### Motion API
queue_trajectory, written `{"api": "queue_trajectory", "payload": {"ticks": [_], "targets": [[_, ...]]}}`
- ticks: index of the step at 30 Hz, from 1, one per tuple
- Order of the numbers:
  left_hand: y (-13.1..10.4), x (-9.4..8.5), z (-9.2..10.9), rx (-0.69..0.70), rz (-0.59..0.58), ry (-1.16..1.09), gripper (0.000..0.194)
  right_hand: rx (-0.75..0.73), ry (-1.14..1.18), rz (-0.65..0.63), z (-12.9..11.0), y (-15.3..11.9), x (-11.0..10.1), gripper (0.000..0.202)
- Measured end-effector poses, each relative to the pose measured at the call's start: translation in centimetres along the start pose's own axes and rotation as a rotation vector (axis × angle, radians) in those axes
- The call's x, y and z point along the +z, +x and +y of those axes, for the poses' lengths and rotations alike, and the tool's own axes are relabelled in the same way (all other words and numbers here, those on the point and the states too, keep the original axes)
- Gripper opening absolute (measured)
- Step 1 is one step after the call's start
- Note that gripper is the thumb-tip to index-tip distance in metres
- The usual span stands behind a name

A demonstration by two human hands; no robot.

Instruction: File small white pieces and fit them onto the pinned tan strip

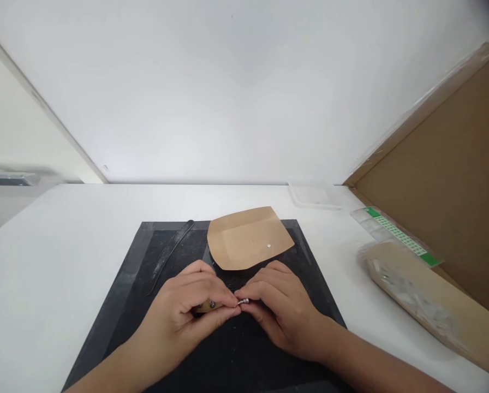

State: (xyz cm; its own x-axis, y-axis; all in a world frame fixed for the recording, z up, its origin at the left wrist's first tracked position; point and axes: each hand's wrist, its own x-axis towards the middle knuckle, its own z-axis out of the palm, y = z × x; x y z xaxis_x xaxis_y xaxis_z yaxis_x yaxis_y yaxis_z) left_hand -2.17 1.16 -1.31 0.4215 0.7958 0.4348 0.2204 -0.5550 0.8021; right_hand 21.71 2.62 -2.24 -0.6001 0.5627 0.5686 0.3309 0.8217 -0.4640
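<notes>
Over the black mat my two hands meet, fingertips almost touching. My left hand is closed in a pinch, and a small tan piece with a round metal part shows between its thumb and fingers. Between the fingertips of both hands sits a small silvery metal piece, pinched by my right hand. Its exact kind is too small to make out. Just beyond the hands lies a brown paper piece with a tiny white dot on it.
A thin black strip lies on the mat's left side. At the back stands a clear plastic tray. To the right are a green-and-white label sheet and a brown packet with a clear window, beside a cardboard wall.
</notes>
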Motion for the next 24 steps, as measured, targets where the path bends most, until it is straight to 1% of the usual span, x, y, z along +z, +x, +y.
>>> {"api": "queue_trajectory", "payload": {"ticks": [4, 7, 9, 13, 16, 21, 24], "targets": [[-0.1, -0.1, 0.2, -0.037, -0.04, -0.049, 0.012, 0.07, 0.082, -0.047, -0.2, -0.2, -0.1, 0.009], [-0.1, -0.3, 0.3, -0.09, -0.07, -0.103, 0.012, 0.075, 0.097, -0.08, -0.2, -0.1, -0.2, 0.014], [0.0, -0.5, 0.4, -0.101, -0.103, -0.147, 0.012, 0.048, 0.081, -0.094, -0.1, 0.0, -0.3, 0.019], [0.3, -1.1, 0.4, -0.019, -0.209, -0.198, 0.015, -0.042, 0.023, -0.081, 0.1, 0.0, -0.1, 0.022], [0.5, -1.4, 0.4, -0.001, -0.264, -0.207, 0.016, -0.086, -0.028, -0.07, 0.1, 0.0, -0.1, 0.024], [0.4, -1.6, 0.4, -0.008, -0.266, -0.209, 0.018, -0.14, -0.09, -0.024, -0.1, 0.2, -0.5, 0.02], [0.4, -1.6, 0.5, -0.035, -0.286, -0.21, 0.018, -0.161, -0.085, -0.024, -0.2, 0.1, -0.5, 0.019]]}}
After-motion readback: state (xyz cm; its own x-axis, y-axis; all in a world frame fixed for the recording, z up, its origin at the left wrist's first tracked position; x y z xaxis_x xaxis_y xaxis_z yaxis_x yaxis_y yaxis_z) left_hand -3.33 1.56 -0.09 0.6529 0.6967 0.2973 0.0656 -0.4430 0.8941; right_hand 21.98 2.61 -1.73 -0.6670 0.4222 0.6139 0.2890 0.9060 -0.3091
